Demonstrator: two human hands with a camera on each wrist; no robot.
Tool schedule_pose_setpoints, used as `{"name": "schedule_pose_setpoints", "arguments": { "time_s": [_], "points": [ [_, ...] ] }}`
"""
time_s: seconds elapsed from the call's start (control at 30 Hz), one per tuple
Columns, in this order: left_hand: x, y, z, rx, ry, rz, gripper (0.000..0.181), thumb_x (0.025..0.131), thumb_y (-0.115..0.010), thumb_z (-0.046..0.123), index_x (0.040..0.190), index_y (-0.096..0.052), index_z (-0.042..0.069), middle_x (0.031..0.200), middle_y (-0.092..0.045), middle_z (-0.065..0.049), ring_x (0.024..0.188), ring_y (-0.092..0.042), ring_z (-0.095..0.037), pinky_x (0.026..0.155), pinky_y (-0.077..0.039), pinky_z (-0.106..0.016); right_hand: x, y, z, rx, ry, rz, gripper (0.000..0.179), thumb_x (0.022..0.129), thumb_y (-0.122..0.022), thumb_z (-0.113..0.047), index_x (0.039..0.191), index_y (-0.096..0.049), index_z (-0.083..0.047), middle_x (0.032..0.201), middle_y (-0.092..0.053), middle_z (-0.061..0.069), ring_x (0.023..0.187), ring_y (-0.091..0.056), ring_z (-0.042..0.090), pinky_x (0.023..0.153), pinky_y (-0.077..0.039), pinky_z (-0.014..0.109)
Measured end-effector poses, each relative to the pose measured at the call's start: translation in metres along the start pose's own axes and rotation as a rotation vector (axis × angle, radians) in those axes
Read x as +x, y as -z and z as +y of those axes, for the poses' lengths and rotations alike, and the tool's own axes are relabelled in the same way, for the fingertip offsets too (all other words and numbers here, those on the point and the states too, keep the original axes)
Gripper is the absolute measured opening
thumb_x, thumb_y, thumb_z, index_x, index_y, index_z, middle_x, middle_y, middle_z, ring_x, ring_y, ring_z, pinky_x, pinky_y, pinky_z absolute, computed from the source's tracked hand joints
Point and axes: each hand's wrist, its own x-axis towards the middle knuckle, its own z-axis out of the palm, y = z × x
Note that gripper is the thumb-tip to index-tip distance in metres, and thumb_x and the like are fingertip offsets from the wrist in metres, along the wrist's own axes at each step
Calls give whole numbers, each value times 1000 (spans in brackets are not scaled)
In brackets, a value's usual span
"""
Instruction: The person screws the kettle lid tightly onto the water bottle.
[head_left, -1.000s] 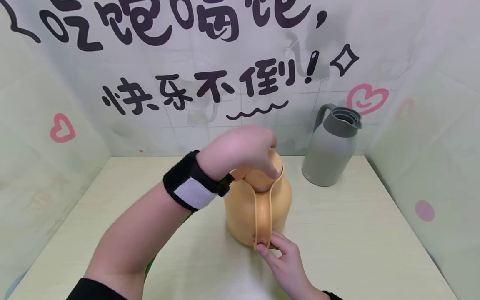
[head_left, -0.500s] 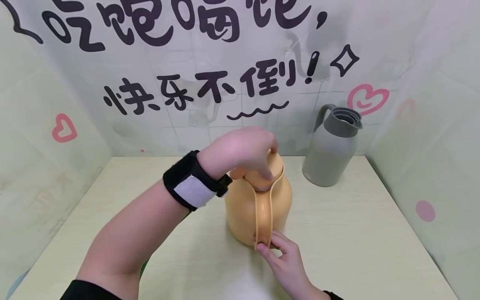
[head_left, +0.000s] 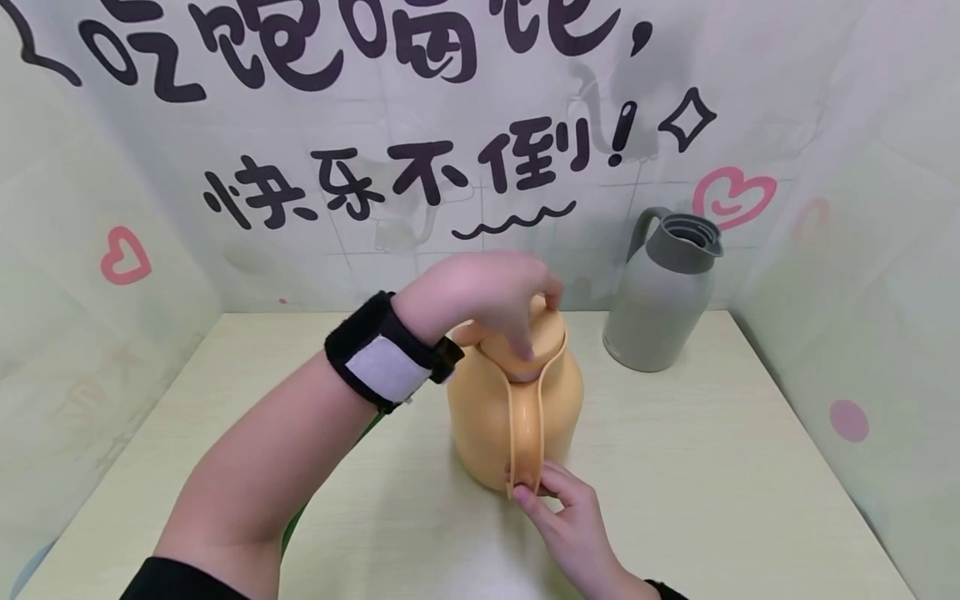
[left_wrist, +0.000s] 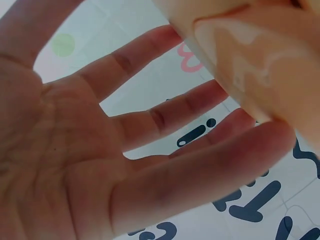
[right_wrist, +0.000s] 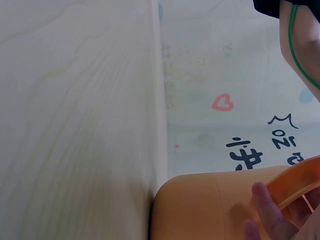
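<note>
A peach-orange thermos jug (head_left: 472,425) stands upright on the table, its handle facing me. From above, my left hand (head_left: 487,292) holds the round lid (head_left: 547,333) in the jug's mouth, thumb on the near side and fingers around the rim. The left wrist view shows those fingertips (left_wrist: 215,92) against the edge of the orange lid, the palm away from it. My right hand (head_left: 566,517) pinches the lower end of the handle (head_left: 527,433) between thumb and fingers. In the right wrist view, fingers of that hand (right_wrist: 272,212) lie along the handle's base.
A grey thermos jug (head_left: 656,308) with a dark grey neck and open top stands at the back right. Behind the pale wooden table (head_left: 675,483) hangs a printed backdrop (head_left: 300,233) with black lettering, and similar sheets enclose both sides. A green cable (right_wrist: 297,50) runs along the left forearm.
My left hand has turned clockwise on the lid: the thumb has slid left, and the fingers at the right have come nearer. The jug and my right hand have stayed in place.
</note>
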Motion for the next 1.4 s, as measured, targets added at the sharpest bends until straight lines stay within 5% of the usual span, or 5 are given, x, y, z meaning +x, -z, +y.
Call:
{"name": "schedule_pose_setpoints", "arguments": {
  "time_s": [0.5,0.87,1.4],
  "points": [
    [-1,4,-7,28,-119,-42,51,68,-81,10,114,-62,19,113,-50,-3,96,-50,-19,76,-43,-30,0,0,1,14,7,-3,14,82,-68,7,89,-70,-5,93,-67,9,81,-60,11,66,-49,29],
    [-2,5,-16,-53,-207,-87,59,66,-75,-3,119,-62,19,115,-45,-4,88,-53,-20,56,-48,-29,-1,0,1,6,4,-6,14,82,-68,6,90,-70,-5,94,-67,10,82,-60,12,67,-49,28],
    [-3,3,-28,-78,-323,-95,64,64,-72,-3,124,-61,18,125,-46,-1,107,-46,-17,84,-42,-29,-1,1,0,11,4,-16,12,84,-67,5,91,-69,-4,93,-66,10,83,-60,12,68,-50,30]
  ]
}}
